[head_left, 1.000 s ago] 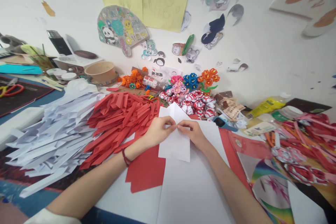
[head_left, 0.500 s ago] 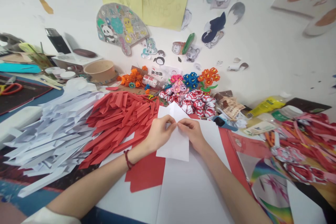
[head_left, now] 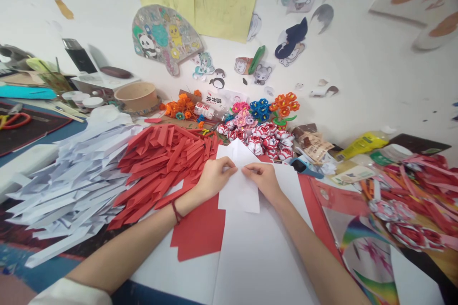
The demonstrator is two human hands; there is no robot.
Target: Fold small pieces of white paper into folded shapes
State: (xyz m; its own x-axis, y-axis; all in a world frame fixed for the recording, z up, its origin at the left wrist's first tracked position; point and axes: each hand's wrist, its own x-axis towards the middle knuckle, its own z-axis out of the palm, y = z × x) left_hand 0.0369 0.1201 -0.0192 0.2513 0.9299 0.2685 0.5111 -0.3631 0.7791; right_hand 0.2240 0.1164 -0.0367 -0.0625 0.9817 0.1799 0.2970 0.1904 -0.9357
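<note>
A small sheet of white paper (head_left: 239, 190) with a folded, pointed top edge lies between my hands, over larger white sheets (head_left: 265, 252). My left hand (head_left: 217, 175) pinches it near the middle with thumb and forefinger. From the other side my right hand (head_left: 263, 178) has its thumb and fingertips pressed together on the same paper. A narrow gap separates the two pinches. Red paper (head_left: 198, 236) lies beneath, to the left. Just beyond my left hand spreads a heap of folded red paper strips (head_left: 162, 162).
Folded white strips (head_left: 78, 176) pile up at the left, with scissors (head_left: 16, 119) beyond. Red-and-white paper flowers (head_left: 270, 143) and a plastic bottle (head_left: 209, 110) stand at the back. A yellow bottle (head_left: 363, 145) and red ribbon-like strips (head_left: 425, 181) are at the right.
My fingertips have moved slightly apart along the white paper. The sheet has shifted a little to the right, and its near edge sits slightly farther from me.
</note>
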